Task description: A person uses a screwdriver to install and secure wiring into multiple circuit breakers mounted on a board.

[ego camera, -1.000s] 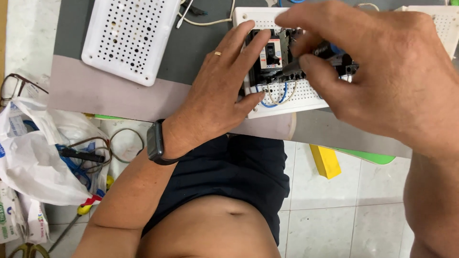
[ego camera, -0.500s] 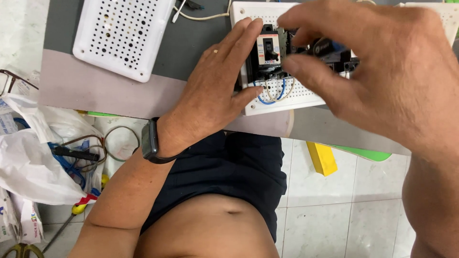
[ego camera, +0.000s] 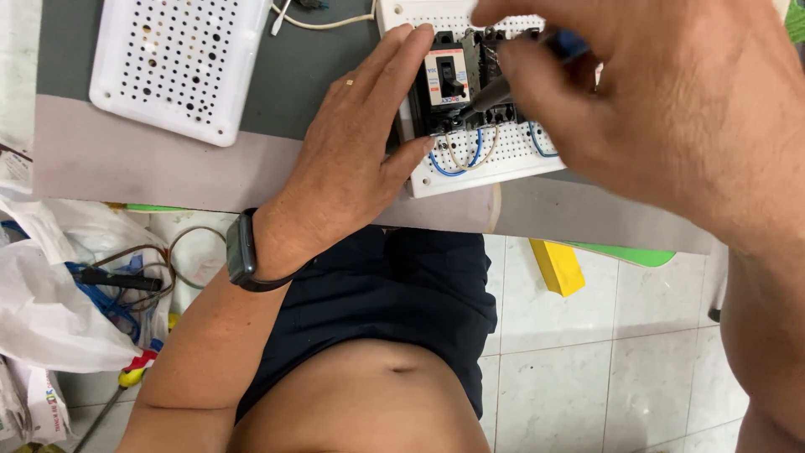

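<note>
Your left hand [ego camera: 348, 159] lies flat, fingers spread, bracing the black circuit breaker [ego camera: 444, 84] on the white perforated board [ego camera: 495, 164] at the table edge. Your right hand [ego camera: 654, 109] pinches a dark-tipped screwdriver [ego camera: 495, 92] against it. The breaker looks rigid and blocky; hold its sides, clear of the thin blue wires [ego camera: 453, 164].

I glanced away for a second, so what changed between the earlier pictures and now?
Little changed. The right hand shifted slightly, its dark tool tip now beside the breaker. The left hand stays braced against the breaker on the perforated board.
</note>
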